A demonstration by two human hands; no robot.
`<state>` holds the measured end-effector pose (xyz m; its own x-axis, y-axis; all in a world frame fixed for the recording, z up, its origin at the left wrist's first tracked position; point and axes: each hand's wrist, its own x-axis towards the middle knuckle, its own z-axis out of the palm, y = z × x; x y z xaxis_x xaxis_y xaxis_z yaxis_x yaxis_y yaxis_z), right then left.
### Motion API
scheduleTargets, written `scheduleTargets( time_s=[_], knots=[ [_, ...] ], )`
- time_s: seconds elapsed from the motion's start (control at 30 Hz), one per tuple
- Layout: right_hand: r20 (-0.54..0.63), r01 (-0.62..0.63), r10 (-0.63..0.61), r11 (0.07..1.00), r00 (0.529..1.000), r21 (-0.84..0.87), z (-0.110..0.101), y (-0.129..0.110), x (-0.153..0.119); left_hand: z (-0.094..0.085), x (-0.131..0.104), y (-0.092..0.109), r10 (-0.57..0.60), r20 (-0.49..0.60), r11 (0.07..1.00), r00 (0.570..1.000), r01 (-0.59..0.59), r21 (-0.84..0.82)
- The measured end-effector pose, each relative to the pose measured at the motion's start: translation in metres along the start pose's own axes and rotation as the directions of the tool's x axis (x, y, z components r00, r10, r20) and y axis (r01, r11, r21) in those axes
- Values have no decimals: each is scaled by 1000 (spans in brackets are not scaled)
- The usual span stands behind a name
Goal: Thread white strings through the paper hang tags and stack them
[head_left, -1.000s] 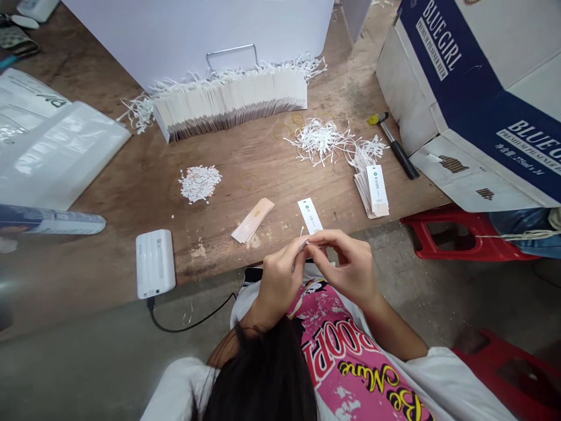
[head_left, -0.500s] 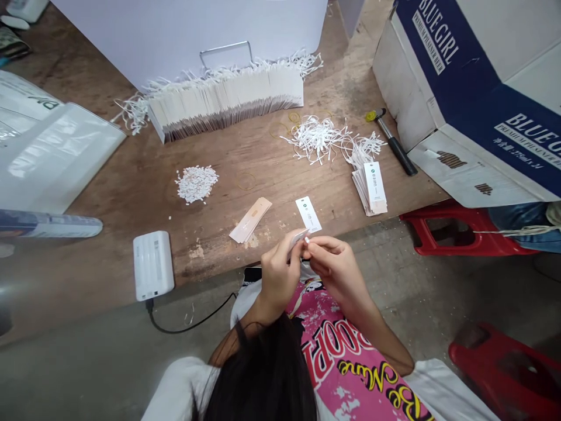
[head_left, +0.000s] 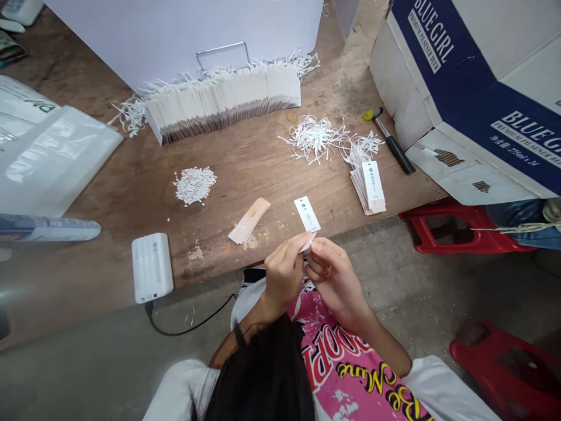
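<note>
Between my two hands, just in front of the table edge, is a small paper tag (head_left: 308,242), mostly covered by fingers. My left hand (head_left: 284,272) is closed around it. My right hand (head_left: 335,275) pinches at its right end; whether a smaller piece is also between these fingertips is hidden. Right beyond the fingers lies a white printed tag (head_left: 307,214). To the left of that is a small fanned stack of pinkish tags (head_left: 249,221). Strung tags (head_left: 368,186) are piled at the right, beside a heap of white strings (head_left: 316,138).
A long row of strung tags (head_left: 223,105) stands at the back against a white panel. Small white bits (head_left: 195,185) are heaped left of centre. A power bank (head_left: 152,267) with a cable sits at the front edge. A hammer (head_left: 394,146) lies beside a cardboard box (head_left: 407,88).
The tag in my hands has turned, now showing a white face near the right thumb. My right fingers have shifted onto its end, and the left hand has moved slightly right.
</note>
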<state>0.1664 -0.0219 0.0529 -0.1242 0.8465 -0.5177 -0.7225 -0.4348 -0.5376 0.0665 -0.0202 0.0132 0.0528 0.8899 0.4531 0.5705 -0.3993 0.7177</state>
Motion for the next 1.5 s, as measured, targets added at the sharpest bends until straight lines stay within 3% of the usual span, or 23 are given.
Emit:
scheduleTargets(
  time_s=[0.33, 0.67, 0.9, 1.03, 1.1, 1.17, 1.23, 1.3, 1.37, 1.43, 1.5],
  knots=[
    [-44, 22, -22, 1000, 999, 10, 2, -1, -4, 3, -3, -4, 101, -73, 995, 992, -99, 23],
    [-30, 27, -27, 1000, 999, -8, 1, 0, -6, 3, -5, -1, 104, -115, 995, 988, -103, 16],
    [-20, 40, -41, 998, 999, -49, -1, -4, -6, 1, -3, -3, 138, -76, 990, 988, -140, -26],
    [-51, 98, -114, 964, 992, -246, -4, -3, -6, -3, 1, -6, 140, 33, 979, 990, -134, -150],
    [-88, 245, -307, 877, 948, -413, -6, -1, -6, -4, 3, -6, 111, 95, 962, 989, -83, -261],
    [-60, 433, -579, 670, 813, -603, -8, 2, -5, -6, 3, -6, 68, 153, 930, 986, -7, -366],
    [94, 542, -754, 374, 650, -753, -10, 1, -4, -8, 4, -5, 13, 200, 896, 980, 78, -436],
    [273, 582, -766, 157, 582, -798, -12, -3, -3, -11, 4, -4, -38, 237, 872, 971, 148, -467],
    [339, 604, -717, 142, 609, -784, -15, -9, -2, -14, 6, -3, -92, 287, 852, 953, 224, -473],
    [302, 595, -647, 296, 700, -748, -16, -16, 0, -17, 8, -1, -149, 374, 817, 915, 327, -474],
    [229, 530, -537, 515, 812, -674, -15, -25, 3, -20, 10, 0, -201, 487, 758, 850, 450, -473]
  ],
)
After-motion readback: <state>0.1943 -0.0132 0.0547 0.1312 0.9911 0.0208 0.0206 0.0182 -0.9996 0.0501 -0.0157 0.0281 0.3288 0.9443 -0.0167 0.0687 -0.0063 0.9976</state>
